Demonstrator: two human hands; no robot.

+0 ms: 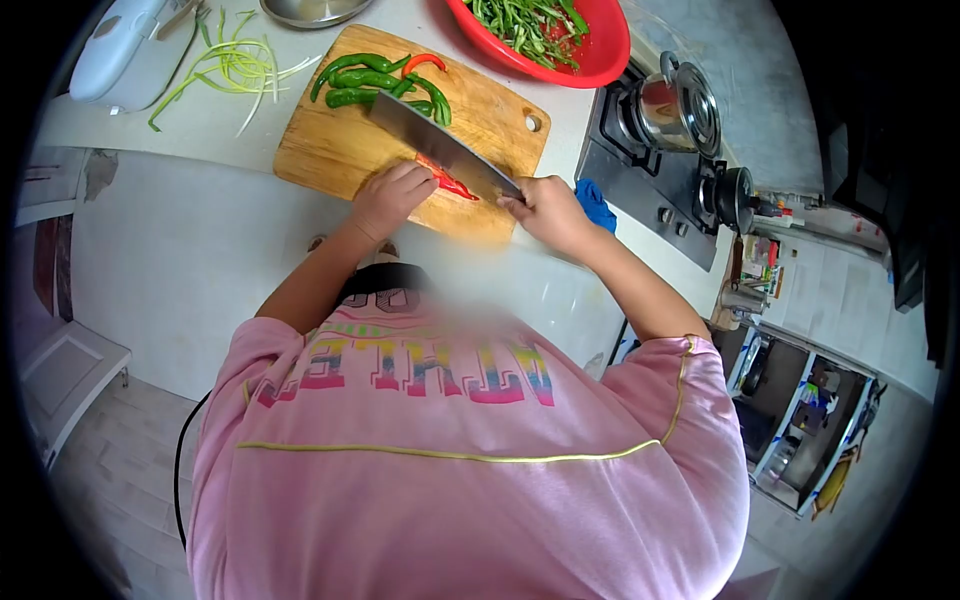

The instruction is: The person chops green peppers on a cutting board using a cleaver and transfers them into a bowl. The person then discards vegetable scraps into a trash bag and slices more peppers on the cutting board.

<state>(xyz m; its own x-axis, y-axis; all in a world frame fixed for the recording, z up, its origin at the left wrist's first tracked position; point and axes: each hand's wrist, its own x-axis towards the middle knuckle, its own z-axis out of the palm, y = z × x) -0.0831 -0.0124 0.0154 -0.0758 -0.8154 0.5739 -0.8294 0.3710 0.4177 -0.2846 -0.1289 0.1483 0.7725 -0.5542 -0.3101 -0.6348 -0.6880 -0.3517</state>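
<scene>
On the wooden cutting board, my left hand has its fingers curled onto a red chili pepper near the front edge. My right hand grips the handle of a cleaver, whose wide blade slants up and left across the board. The blade stands just beyond the red chili and hides part of it. Several green chili peppers and a curved red chili lie at the back of the board, beyond the cleaver's tip.
A red basin of cut green vegetables stands behind the board. Scallions lie to the left, near a white appliance and a metal bowl. On the right, a gas stove bears a steel pot; a blue cloth lies beside it.
</scene>
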